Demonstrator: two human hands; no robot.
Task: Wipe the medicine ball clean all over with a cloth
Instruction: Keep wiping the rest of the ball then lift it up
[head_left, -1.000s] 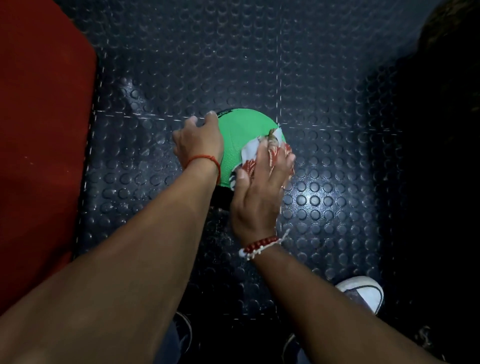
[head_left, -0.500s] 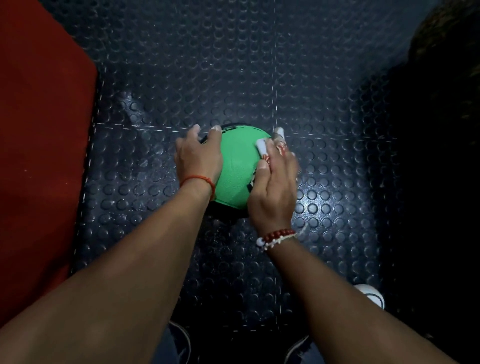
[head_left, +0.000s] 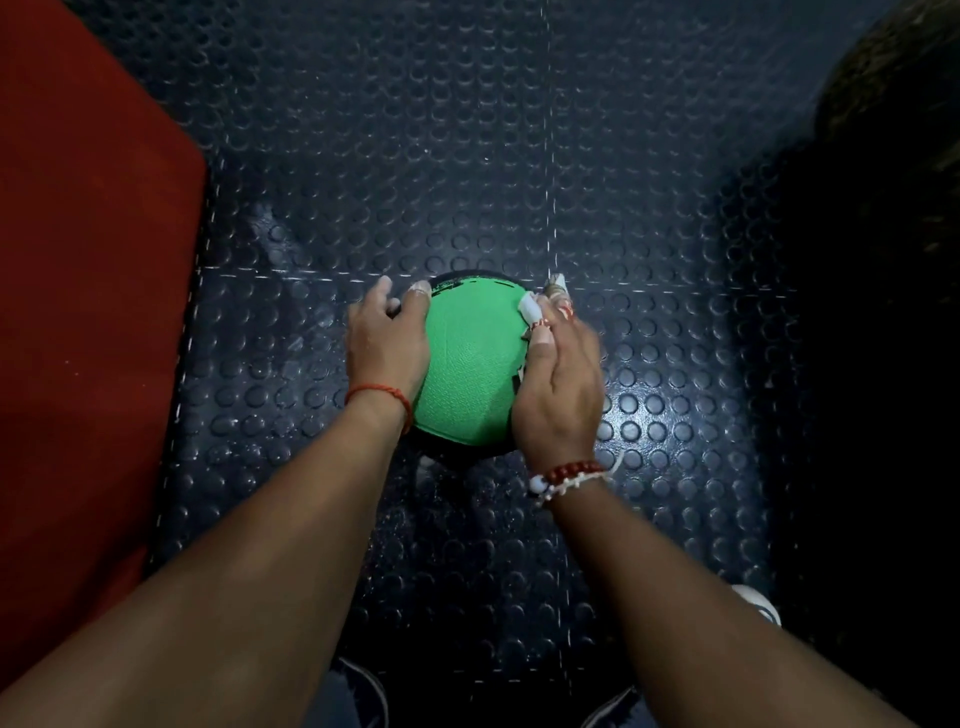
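Note:
A green medicine ball (head_left: 470, 364) with a black rim rests on the dark studded floor in the middle of the head view. My left hand (head_left: 387, 343) is pressed flat on the ball's left side, fingers spread over the top edge. My right hand (head_left: 561, 384) covers the ball's right side and holds a white cloth with red print (head_left: 535, 307) against it. Only a corner of the cloth shows past my fingertips; the rest is under my palm.
A red mat (head_left: 88, 312) fills the left side, its edge close to the ball. Dark studded rubber tiles (head_left: 467, 156) cover the floor. A black shadowed mass (head_left: 878, 312) stands on the right. My shoes (head_left: 758, 605) show at the bottom.
My right hand slid with the cloth from the top of the ball down over its right side, so less cloth shows. The left hand stayed on the ball's left side.

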